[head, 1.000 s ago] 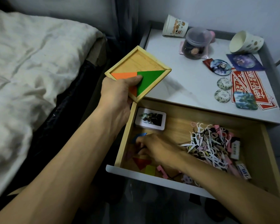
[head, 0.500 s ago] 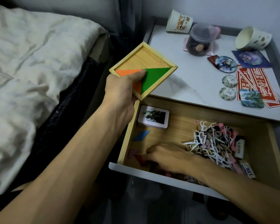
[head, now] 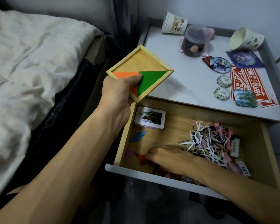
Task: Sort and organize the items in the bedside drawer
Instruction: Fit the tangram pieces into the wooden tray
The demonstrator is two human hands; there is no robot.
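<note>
Left hand (head: pixel 118 92) clamped on the near corner of a wooden puzzle tray (head: pixel 140 73), thumb pinning an orange triangle (head: pixel 125 74) beside a green triangle (head: pixel 149 81), I hold the frame level above the open drawer's (head: pixel 124 131) left wall. My right hand (head: pixel 170 157) reaches flat into the drawer, fingers curled down over a red triangle (head: pixel 140 156) near the front edge; whether they have closed on it, I cannot tell, as my knuckles hide the tips. A pink piece (head: pixel 130 154) lies just left of that hand, a blue parallelogram (head: pixel 138 136) farther back, a card box (head: pixel 149 118) beyond it. Right of my wrist sits a tangle of floss picks and hair ties (head: pixel 207 143). To do this well, I judge I should pinch each loose piece by its edges, lift clear of the tangle, and keep the tray flat so the seated pieces do not slide out.
</note>
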